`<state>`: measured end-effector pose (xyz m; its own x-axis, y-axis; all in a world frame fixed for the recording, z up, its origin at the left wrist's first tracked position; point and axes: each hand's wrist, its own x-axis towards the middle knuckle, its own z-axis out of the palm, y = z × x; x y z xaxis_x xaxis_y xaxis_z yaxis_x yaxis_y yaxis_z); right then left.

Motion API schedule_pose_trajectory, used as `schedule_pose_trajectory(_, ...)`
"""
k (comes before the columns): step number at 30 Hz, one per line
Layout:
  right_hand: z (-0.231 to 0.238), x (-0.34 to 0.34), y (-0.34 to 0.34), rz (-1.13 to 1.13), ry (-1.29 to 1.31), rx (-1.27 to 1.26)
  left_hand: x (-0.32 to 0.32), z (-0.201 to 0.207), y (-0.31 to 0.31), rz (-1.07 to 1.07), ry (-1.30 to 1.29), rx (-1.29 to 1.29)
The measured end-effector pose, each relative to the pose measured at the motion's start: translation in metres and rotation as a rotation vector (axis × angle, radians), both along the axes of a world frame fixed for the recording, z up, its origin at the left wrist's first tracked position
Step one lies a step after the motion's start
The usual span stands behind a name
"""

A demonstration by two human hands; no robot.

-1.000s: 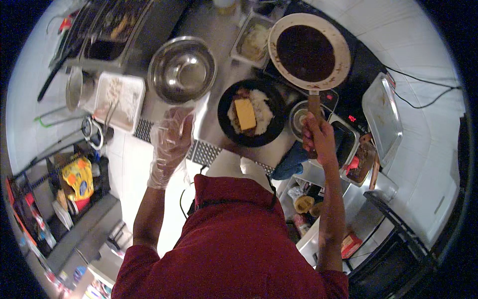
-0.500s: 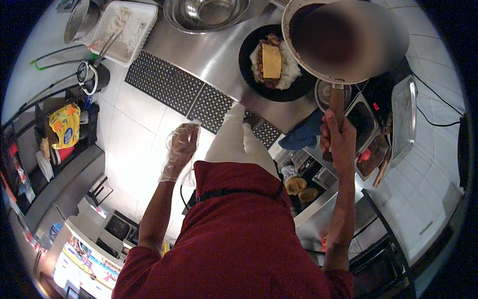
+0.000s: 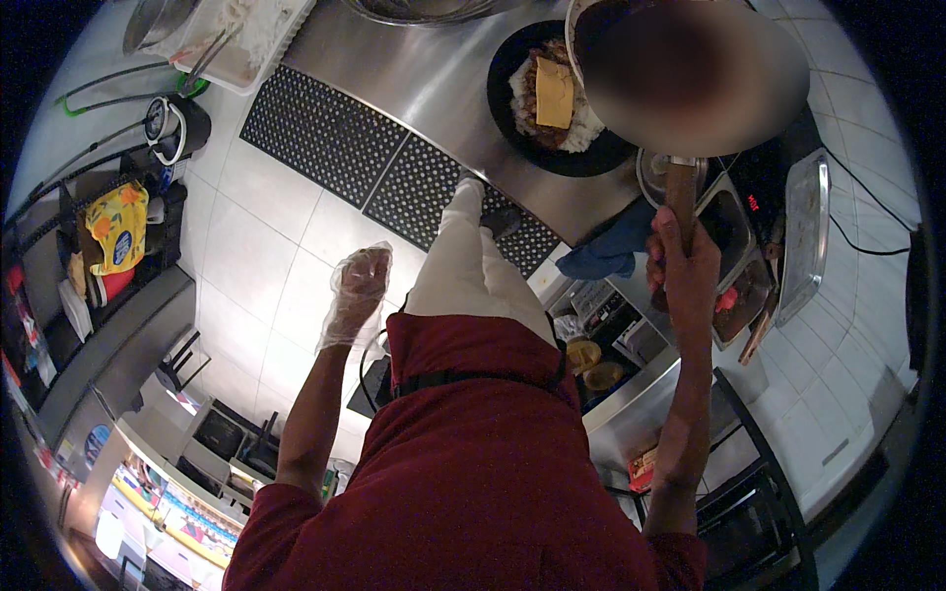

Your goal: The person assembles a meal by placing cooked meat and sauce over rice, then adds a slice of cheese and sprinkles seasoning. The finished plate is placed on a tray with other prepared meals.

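My right hand (image 3: 684,258) is closed around the brown handle (image 3: 680,192) of a frying pan (image 3: 579,74) with a pale rim. The pan's inside is blurred, so its contents cannot be made out. Partly under the pan's left edge sits a black bowl (image 3: 512,128) of white rice (image 3: 583,130) and brown meat, topped with a yellow cheese slice (image 3: 554,94). My left hand (image 3: 361,286), in a clear plastic glove, hangs beside my body over the floor. Its fingers look curled, and nothing shows in them.
A steel counter (image 3: 394,74) spans the front, with a steel bowl (image 3: 424,12) and a white tray (image 3: 258,74) farther left. Below it lies a black perforated mat (image 3: 315,133). At right are a blue cloth (image 3: 601,251), food pans (image 3: 724,231) and a metal lid (image 3: 803,236).
The view has shifted, so the counter and its items sit higher in the picture. My right hand still grips the pan handle, and my left hand stays lowered at my side.
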<state>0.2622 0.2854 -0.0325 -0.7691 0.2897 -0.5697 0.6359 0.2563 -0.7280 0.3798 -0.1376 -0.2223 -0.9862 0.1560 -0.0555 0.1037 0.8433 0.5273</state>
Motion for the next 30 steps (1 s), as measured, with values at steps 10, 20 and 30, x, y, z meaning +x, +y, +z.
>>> schedule_pose_trajectory(10,0.004,-0.003,-0.001,0.039,-0.016,0.13,0.011,-0.017,-0.007,-0.056,0.045,-0.061)
schedule_pose_trajectory(20,0.01,-0.002,-0.004,0.067,-0.031,0.186,0.015,-0.017,-0.01,-0.17,-0.019,-0.253)
schedule_pose_trajectory(30,0.017,0.002,-0.004,0.06,-0.042,0.191,0.017,-0.02,-0.007,-0.206,0.114,-0.216)
